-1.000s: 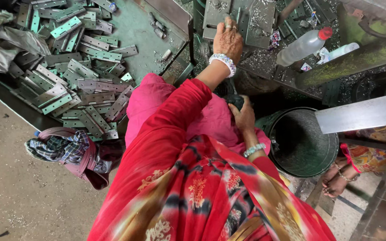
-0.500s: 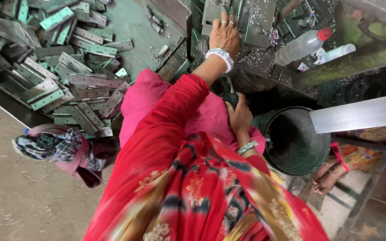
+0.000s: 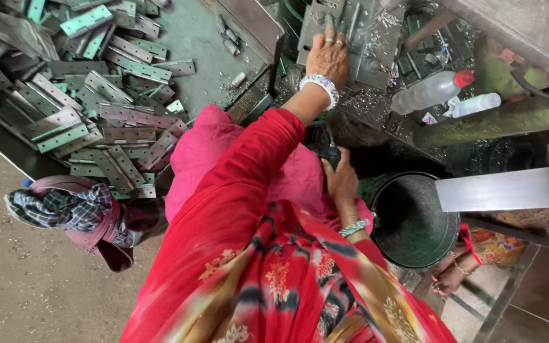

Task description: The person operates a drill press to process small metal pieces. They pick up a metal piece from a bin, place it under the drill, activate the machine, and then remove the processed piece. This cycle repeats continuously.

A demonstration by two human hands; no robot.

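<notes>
My left hand (image 3: 328,58), with a beaded bangle at the wrist, reaches forward and lies on a grey metal hinge plate (image 3: 316,22) on the machine bed, fingers curled over it. Metal shavings lie around that plate. My right hand (image 3: 341,183) is lower, close to my pink lap, gripping a dark green handle (image 3: 329,154) at the machine's front. A red patterned garment covers my arm and body.
A heap of grey and green hinge plates (image 3: 90,114) covers the green table at the left. A clear bottle with a red cap (image 3: 427,94) and a small white bottle (image 3: 474,103) lie right. A dark bucket (image 3: 414,222), a checked cloth bag (image 3: 77,213) and bare feet (image 3: 452,274) are below.
The view has shifted a little. My left hand stays on the plate and my right hand stays on the handle.
</notes>
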